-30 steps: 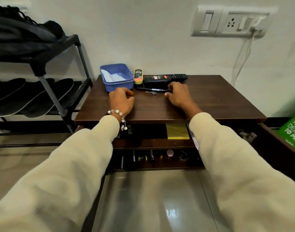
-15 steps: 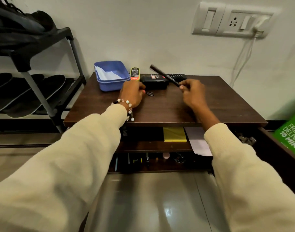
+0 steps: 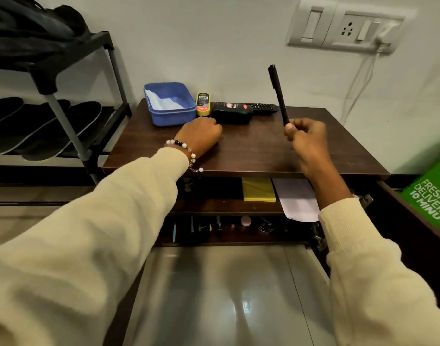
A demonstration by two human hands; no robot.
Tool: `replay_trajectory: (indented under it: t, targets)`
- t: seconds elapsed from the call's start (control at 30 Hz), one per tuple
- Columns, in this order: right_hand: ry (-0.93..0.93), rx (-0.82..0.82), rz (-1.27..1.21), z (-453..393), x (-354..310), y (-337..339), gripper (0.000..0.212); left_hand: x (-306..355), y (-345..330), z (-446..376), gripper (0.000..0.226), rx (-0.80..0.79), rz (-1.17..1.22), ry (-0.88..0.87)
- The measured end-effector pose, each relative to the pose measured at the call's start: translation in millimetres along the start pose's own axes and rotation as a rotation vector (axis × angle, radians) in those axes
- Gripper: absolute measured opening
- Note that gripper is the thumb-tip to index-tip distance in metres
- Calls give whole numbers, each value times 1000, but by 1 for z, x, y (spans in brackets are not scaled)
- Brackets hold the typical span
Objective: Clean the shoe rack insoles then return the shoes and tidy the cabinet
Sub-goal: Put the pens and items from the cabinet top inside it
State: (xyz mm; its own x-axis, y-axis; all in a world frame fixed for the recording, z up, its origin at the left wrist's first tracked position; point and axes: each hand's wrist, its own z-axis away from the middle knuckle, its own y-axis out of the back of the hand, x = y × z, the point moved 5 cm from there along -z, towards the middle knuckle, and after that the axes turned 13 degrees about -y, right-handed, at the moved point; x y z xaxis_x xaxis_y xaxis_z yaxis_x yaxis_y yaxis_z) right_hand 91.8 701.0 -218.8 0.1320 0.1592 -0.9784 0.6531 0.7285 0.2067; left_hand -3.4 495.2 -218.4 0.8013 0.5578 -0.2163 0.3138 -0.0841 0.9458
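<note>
Left fingers: left hand (image 3: 200,133) rests fisted on the cabinet top (image 3: 251,151), near its back edge; fingers curled under, and whether they enclose anything cannot be told.
Shoe rack: shoe rack (image 3: 71,136) stands left of the cabinet; dark insoles (image 3: 61,128) lie on its lower tier, a black bag (image 3: 31,28) on the upper.
Back-left corner: blue tub (image 3: 167,103), then a yellow-capped tube (image 3: 203,104), a black bottle (image 3: 232,113) and a remote (image 3: 262,108) along the back edge.
Right fingers: right hand (image 3: 306,138) pinches the lower end of a black pen (image 3: 278,94), held near upright above the right half.
Shelves: yellow pad (image 3: 258,189) and loose paper (image 3: 297,199) at the upper shelf's front edge; small items below.
Risk: end-only grip may let the pen tip and drop; the overhanging paper may slide out if brushed.
</note>
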Motion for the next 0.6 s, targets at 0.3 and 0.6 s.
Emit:
replay_trajectory:
  t: [0.3,0.6]
  targets:
    - [-81,-757,-173,89,26,-9,12,12,22,92,11,576,1184,373]
    - [-379,-993,461,123,123,-16,14,64,-94,152,12,132,1256,679]
